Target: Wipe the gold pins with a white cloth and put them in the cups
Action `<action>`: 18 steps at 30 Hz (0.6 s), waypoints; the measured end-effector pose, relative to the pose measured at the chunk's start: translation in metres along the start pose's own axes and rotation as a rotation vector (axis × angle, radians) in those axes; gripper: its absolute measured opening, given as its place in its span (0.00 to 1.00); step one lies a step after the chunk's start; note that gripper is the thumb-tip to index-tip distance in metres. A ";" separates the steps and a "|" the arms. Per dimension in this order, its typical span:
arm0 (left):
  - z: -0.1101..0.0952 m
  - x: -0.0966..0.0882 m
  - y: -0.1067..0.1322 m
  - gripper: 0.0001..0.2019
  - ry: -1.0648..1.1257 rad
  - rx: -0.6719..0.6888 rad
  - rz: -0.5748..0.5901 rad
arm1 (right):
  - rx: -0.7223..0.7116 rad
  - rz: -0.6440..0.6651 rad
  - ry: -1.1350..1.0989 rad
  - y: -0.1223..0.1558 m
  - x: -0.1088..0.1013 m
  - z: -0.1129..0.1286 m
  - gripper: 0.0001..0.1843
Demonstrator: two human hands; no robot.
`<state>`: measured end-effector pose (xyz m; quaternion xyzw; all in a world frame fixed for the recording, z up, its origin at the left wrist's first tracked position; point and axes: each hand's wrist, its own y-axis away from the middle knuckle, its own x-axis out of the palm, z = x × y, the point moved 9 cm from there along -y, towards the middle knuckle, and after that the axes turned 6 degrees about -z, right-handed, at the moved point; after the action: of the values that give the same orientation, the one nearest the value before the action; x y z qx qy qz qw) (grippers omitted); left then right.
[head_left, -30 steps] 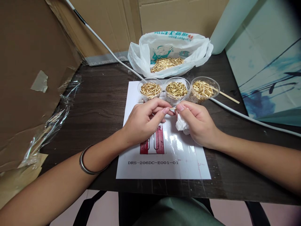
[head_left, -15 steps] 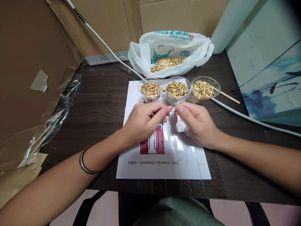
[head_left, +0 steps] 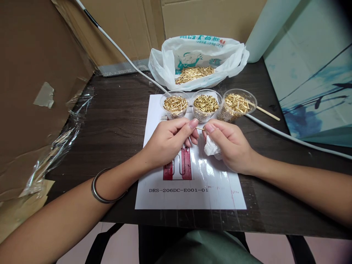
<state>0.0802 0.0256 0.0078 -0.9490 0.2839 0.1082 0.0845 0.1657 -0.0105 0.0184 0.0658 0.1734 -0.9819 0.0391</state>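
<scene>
Dark wood-grain tabletop (head_left: 115, 121), cardboard (head_left: 198, 22) standing up behind it, kind of a little booth setup.

Both hands are over the middle. Left hand (head_left: 172, 143) is closed to a pinch, thumb against fingertips, on one end of a thin gold pin (head_left: 200, 128). Right hand (head_left: 233, 146) is pinched just as tight on the other end, with a crumpled white tissue (head_left: 212, 147) tucked under its fingers. So the pin's held in the gap between the two thumbs, above the paper sheet (head_left: 220, 198).

For handling something that skinny, I'd keep both ends in one straight line, pinch lightly and turn it with the fingertips instead of the wrists. Bending it or shooting it across the table seems like the main risk. Keep the tissue from bunching over the tip too.

Stuff I can't make out: both pin ends are buried in fingers, so no clue if it's one piece or two. The hands cover part of the sheet's printed picture. Past them, the left cup (head_left: 176, 116), middle cup (head_left: 202, 118) and right cup (head_left: 227, 116) hold similar gold bits, too small to compare. Can't tell whether the wooden stick (head_left: 268, 113) sits in the right cup or behind it. The plastic bag (head_left: 231, 60) farther back hides how deep its pile goes.
</scene>
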 end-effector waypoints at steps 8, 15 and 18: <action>0.003 0.001 0.000 0.18 0.014 -0.040 0.033 | 0.013 -0.009 -0.006 0.000 -0.001 -0.001 0.16; 0.017 0.012 0.002 0.19 0.218 -0.245 0.154 | -0.010 -0.016 0.067 0.000 -0.004 -0.002 0.15; 0.021 0.017 0.003 0.19 0.306 -0.316 0.192 | -0.014 -0.013 0.087 0.001 -0.004 -0.001 0.15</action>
<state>0.0886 0.0187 -0.0170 -0.9244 0.3620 0.0136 -0.1197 0.1693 -0.0104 0.0177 0.1070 0.1822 -0.9771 0.0257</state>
